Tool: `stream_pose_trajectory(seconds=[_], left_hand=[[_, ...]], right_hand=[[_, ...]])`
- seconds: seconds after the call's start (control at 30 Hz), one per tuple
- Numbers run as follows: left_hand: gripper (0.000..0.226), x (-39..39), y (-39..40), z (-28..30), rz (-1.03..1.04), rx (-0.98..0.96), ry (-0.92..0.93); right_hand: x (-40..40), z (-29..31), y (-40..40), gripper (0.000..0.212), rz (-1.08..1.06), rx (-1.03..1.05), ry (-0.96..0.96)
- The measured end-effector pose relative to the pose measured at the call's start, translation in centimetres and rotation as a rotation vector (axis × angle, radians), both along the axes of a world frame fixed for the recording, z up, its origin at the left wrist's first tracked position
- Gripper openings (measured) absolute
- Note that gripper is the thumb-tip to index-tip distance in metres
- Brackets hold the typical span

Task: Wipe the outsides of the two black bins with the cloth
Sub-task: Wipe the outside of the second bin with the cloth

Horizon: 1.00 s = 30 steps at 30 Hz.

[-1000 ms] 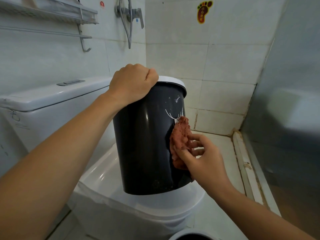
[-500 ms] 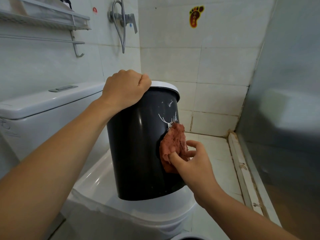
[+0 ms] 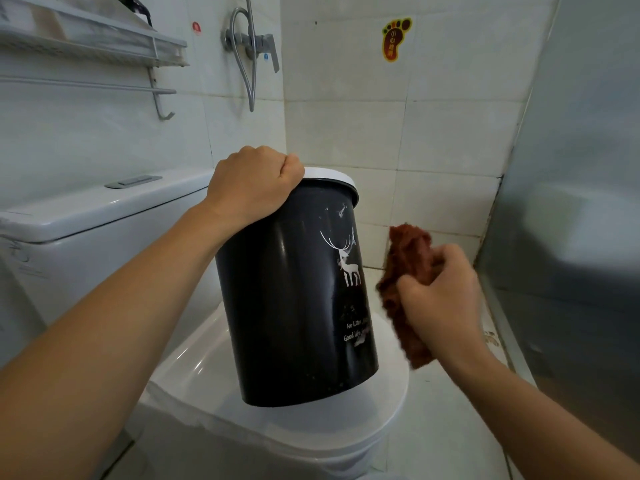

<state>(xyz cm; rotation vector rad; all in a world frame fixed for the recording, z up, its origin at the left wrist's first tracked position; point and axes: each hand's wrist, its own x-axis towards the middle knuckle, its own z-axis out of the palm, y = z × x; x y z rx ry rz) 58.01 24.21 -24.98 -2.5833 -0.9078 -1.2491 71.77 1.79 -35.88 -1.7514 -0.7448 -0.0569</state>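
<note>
Black plastic, the bin [image 3: 294, 299] stands tilted on the closed toilet lid [image 3: 381, 407], a white deer printed on its side. Left hand [image 3: 252, 183] curls over its white rim, holding it. Right hand [image 3: 440, 299] grips the reddish-brown cloth [image 3: 405, 258] just beside the bin, apparently not touching it.

A closed white glossy toilet lid [image 3: 221, 372] carries one tall black plastic bin [image 3: 294, 306], tilted, its base resting there.
</note>
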Motion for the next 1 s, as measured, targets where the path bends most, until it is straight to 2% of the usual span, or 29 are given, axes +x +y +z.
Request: stream_pose_trajectory(seconds=[0.1, 0.23, 0.33, 0.4, 0.47, 0.57, 0.6, 0.67, 0.83, 1.0], left_hand=[[0.051, 0.0, 0.0, -0.1, 0.002, 0.003, -0.008], [0.051, 0.4, -0.4, -0.1, -0.022, 0.033, -0.006], [0.051, 0.2, -0.1, -0.2, -0.021, 0.023, -0.012], [0.051, 0.0, 0.2, -0.1, -0.005, 0.006, -0.016], [0.05, -0.2, 0.4, -0.1, 0.001, -0.014, -0.021], [0.05, -0.2, 0.3, 0.0, -0.023, -0.035, -0.018], [0.051, -0.2, 0.2, 0.0, -0.027, -0.038, -0.017], [0.05, -0.1, -0.1, -0.1, -0.023, -0.043, -0.017], [0.047, -0.1, -0.1, 0.2, -0.01, -0.065, -0.02], [0.047, -0.1, 0.1, 0.3, 0.006, -0.076, -0.016]], right_hand=[[0.2, 0.1, 0.2, 0.034, -0.076, 0.003, -0.182], [-2.7, -1.9, 1.3, 0.022, 0.285, 0.024, -0.12], [-3.6, -3.3, 1.2, 0.015, 0.348, 0.059, -0.267], [-3.2, -4.0, 1.0, 0.011, 0.35, 0.072, -0.296], [-2.8, -4.7, 0.9, 0.02, 0.383, 0.02, -0.266], [-3.1, -5.5, 0.8, 0.055, 0.412, -0.021, -0.283], [-3.2, -5.6, 0.8, 0.061, 0.412, -0.014, -0.3], [-3.4, -5.7, 0.6, 0.059, 0.411, -0.012, -0.405], [-3.9, -6.6, -0.8, 0.042, 0.447, -0.065, -0.878], [-3.7, -6.6, -2.4, 0.033, 0.656, -0.124, -1.154]])
